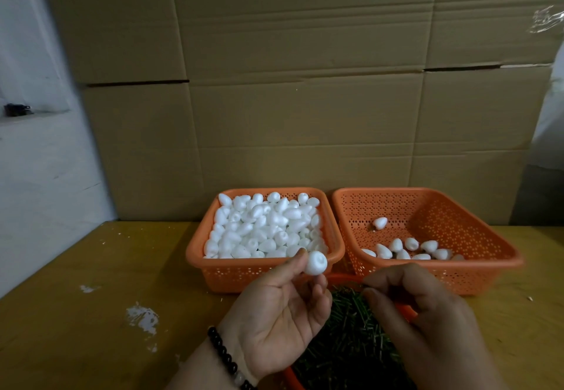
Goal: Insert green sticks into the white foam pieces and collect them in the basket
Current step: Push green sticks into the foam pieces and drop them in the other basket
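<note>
Close to us, our left hand [274, 313] is palm up and pinches one white foam piece [315, 263] with thumb and fingertips, its dimpled flat end facing us. Our right hand [421, 313] has curled fingers pinched together; we cannot tell what it holds. Below sits a tub of green sticks [351, 337]. Farther back, the left basket [210, 267] is full of foam, and the right basket [476, 237] has a few pieces.

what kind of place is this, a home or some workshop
Most likely a small hand-assembly workshop: flattened cardboard cartons line the wall, and orange baskets of white foam pieces sit on a worn, paint-flecked wooden table.
</note>
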Tool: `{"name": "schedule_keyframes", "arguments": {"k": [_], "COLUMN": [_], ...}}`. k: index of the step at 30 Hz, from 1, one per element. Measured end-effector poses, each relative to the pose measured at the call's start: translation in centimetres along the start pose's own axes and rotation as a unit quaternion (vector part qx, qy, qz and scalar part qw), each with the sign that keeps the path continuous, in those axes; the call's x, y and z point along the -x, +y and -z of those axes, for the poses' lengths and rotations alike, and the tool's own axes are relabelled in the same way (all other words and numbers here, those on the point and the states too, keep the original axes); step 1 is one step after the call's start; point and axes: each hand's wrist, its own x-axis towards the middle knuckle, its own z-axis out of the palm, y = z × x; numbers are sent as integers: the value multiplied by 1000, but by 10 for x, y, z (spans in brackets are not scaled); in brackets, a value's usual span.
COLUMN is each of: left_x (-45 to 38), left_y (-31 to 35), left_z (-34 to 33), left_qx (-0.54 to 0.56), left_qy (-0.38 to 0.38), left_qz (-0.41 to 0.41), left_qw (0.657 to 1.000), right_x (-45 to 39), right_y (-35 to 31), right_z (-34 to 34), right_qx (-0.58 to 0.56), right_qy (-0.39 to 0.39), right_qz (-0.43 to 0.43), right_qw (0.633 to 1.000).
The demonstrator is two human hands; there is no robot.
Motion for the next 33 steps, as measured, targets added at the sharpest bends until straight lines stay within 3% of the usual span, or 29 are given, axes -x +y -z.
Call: {"name": "schedule_keyframes", "arguments": {"k": [7, 14, 21, 27, 33], "left_x": [1, 3, -2, -8, -6], "left_y": [-3, -3, -11, -17, -22], "left_z": [-1, -2, -2, 2, 5], "left_qx": [-18, 2, -88, -236, -438], "left_qy": [4, -40, -16, 49, 77], "left_qz": [-2, 11, -105, -243, -371], "left_qw": [1000, 999, 990, 939, 815], "right_x": [2, 3, 2, 2, 2], "right_y": [4, -1, -2, -3, -3], "right_z": [-4, -4, -4, -3, -3], "right_qx": [-58, -94, -85, -60, -57], "right_qy": [33, 40, 46, 56, 62], "right_qz": [-6, 20, 28, 43, 38], "right_qw": [998, 995, 995, 996, 996]}}
